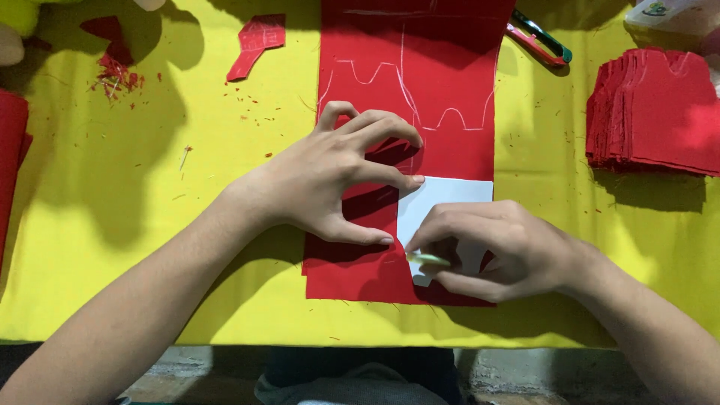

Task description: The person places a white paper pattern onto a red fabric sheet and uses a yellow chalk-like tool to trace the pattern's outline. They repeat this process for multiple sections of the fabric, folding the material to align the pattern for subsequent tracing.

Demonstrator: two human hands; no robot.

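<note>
- White template [442,196]: lies flat on the red felt strip [409,150], strip's long axis running away from the person.
- Left hand [337,176]: fingertips spread, pressing the template's left edge.
- Right hand [495,251]: pinches a pale green marker [429,259] at the template's lower-left edge.

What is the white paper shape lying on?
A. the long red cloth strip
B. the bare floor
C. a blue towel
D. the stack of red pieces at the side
A: the white paper shape lies flat on the long red cloth strip, where the left hand presses beside it with spread fingertips and the right hand holds a thin pale marking stick at its edge.
</note>
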